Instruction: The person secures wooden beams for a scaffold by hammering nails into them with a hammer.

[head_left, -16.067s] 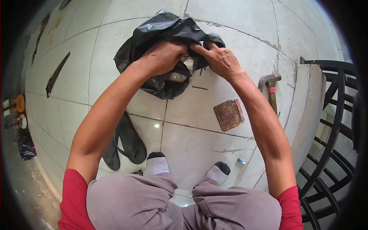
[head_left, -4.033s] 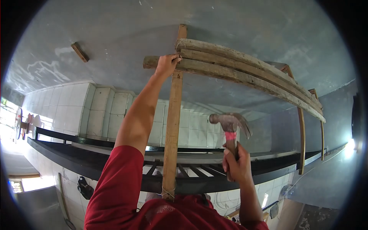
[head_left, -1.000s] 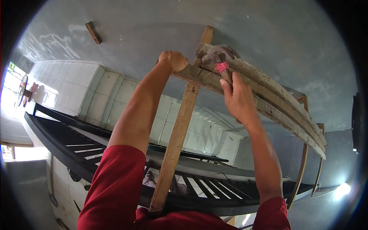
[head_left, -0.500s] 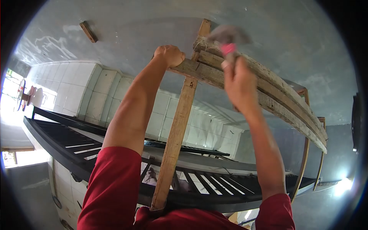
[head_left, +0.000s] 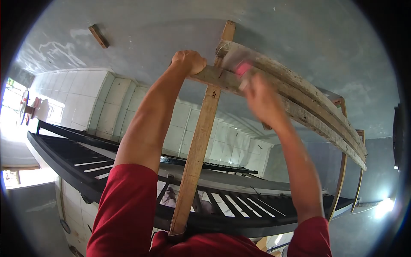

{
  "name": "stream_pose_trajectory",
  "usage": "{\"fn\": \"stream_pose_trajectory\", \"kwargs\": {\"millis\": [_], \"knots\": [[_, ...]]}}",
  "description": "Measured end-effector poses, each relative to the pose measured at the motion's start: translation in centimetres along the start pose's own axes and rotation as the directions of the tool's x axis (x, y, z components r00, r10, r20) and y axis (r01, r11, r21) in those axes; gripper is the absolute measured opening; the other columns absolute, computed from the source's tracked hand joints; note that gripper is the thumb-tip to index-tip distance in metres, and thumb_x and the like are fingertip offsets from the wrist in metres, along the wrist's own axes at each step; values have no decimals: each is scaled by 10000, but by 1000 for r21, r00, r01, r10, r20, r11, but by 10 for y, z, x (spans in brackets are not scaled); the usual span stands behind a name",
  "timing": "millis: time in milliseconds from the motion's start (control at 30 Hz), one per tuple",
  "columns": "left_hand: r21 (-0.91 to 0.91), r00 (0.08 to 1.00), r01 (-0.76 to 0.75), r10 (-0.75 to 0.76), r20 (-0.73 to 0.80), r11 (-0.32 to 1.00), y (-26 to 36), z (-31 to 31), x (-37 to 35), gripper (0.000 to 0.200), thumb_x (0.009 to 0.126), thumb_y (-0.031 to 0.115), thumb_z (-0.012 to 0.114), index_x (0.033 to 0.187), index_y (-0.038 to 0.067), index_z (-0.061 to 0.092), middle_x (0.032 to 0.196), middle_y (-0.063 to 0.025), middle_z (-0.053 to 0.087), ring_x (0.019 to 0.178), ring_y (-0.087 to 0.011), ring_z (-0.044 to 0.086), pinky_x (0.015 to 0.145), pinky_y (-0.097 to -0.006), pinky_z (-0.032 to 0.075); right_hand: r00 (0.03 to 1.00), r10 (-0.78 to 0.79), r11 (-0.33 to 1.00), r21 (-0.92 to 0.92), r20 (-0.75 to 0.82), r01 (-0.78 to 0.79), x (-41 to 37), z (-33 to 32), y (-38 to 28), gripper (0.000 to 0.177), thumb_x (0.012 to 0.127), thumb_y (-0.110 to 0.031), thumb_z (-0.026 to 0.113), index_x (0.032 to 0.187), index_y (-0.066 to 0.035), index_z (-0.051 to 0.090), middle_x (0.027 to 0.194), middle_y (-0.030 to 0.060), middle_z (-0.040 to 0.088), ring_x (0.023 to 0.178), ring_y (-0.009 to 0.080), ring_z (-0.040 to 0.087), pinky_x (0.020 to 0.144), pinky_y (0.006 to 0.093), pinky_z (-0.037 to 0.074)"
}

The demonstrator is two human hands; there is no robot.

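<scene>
My left hand (head_left: 189, 62) is wrapped round the left end of the nearest wooden plank (head_left: 229, 80), up near the ceiling. In my right hand (head_left: 263, 96) is a hammer (head_left: 244, 68) with a pink band below its head; the head is smeared by motion and lies across the planks. More rough planks (head_left: 295, 83) run alongside, stretching away to the right. An upright wooden post (head_left: 198, 158) meets the near plank just right of my left hand, where the plank crosses its upper part.
Below me runs a black slatted metal railing (head_left: 239, 225). A small wood block (head_left: 99, 36) is fixed on the grey ceiling at the upper left. Thin wooden posts (head_left: 338, 188) support the planks at the right. White tiled walls (head_left: 77, 88) stand behind, and a lamp (head_left: 385, 205) glows at the right.
My right hand has swung the hammer down and to the left, from above the planks to across them. My left hand has stayed on the plank end.
</scene>
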State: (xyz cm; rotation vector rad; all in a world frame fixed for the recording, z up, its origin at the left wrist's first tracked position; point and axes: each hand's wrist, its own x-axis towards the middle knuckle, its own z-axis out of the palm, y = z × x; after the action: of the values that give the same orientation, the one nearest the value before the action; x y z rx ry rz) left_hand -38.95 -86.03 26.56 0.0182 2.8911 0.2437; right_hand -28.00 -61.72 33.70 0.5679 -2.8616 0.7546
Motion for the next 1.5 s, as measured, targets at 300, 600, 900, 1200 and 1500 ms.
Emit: {"fn": "stream_pose_trajectory", "kwargs": {"millis": [300, 600, 900, 1200, 1500], "knots": [[30, 1000, 8, -8, 7, 1000, 4, -1, -2, 459, 980, 394, 382, 1117, 126, 728, 1114, -111, 707, 1070, -287, 658, 928, -419, 522, 985, 96, 985, 155, -141, -74, 17, -64, -36, 333, 986, -313, 566, 897, 4, 513, 659, 221, 609, 587, 406, 614, 590, 469, 485], [-22, 998, 21, -22, -59, 1000, 1, 7, 1, 462, 949, 379, 396, 1016, 77, 740, 1092, -140, 705, 1022, -296, 662, 908, -426, 515, 992, -100, 991, -82, 75, 106, 5, -15, -2, 318, 996, -297, 543, 911, 8, 510, 680, 225, 626, 618, 412, 638, 610, 489, 501], [8, 1000, 8, -8, -5, 1000, 2, -1, -2, 453, 959, 368, 399, 1012, 82, 746, 1068, -132, 710, 1018, -277, 666, 899, -430, 517, 887, -138, 982, 54, -440, 180, 9, -7, -13, 310, 990, -278, 560, 968, 26, 502, 707, 210, 614, 711, 394, 672, 620, 460, 521], [-10, 999, 38, -38, -38, 999, 5, 0, -3, 466, 952, 382, 398, 1035, 79, 742, 1095, -151, 706, 1045, -299, 660, 923, -433, 504, 986, 114, 987, 130, -118, -99, 24, -71, -18, 322, 1002, -339, 534, 961, -21, 521, 692, 181, 618, 581, 341, 638, 548, 438, 513], [-81, 997, 69, -71, -15, 994, 5, -2, 4, 467, 932, 380, 410, 1021, 67, 744, 1079, -152, 711, 1025, -309, 664, 903, -437, 508, 953, -293, 948, -155, -82, 278, 17, 22, 24, 344, 1001, -314, 533, 958, 27, 515, 828, 244, 661, 665, 408, 674, 564, 488, 507]]}}
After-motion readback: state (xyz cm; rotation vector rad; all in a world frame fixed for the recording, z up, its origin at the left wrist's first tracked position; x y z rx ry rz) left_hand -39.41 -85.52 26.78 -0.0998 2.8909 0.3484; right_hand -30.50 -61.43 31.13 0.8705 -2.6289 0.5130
